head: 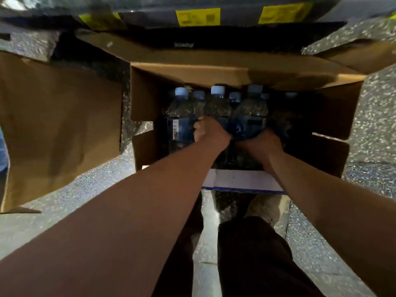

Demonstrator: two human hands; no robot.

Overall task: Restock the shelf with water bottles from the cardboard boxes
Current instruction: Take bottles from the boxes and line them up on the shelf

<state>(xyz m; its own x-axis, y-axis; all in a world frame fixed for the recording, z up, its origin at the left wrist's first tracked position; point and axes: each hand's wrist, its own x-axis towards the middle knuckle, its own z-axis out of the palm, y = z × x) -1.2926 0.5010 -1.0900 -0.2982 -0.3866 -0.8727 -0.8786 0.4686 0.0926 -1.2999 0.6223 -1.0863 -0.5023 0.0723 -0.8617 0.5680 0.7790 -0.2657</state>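
An open cardboard box [334, 116] stands on the floor in front of me, with several clear water bottles inside, blue-labelled and white-capped. My left hand [209, 130] is down in the box, wrapped around the middle bottle [216, 106]. My right hand [264, 142] grips the bottle beside it [251, 108] from the near side. A third bottle [179, 112] with a barcode stands free at the left. More caps show in the dark row behind. The shelf [235, 16] with yellow price tags runs along the top.
A large cardboard flap [57, 125] spreads out on the left over the speckled floor [372, 125]. Another flap leans over the box's far side. My legs and a shoe [265, 209] are just behind the box's white near edge.
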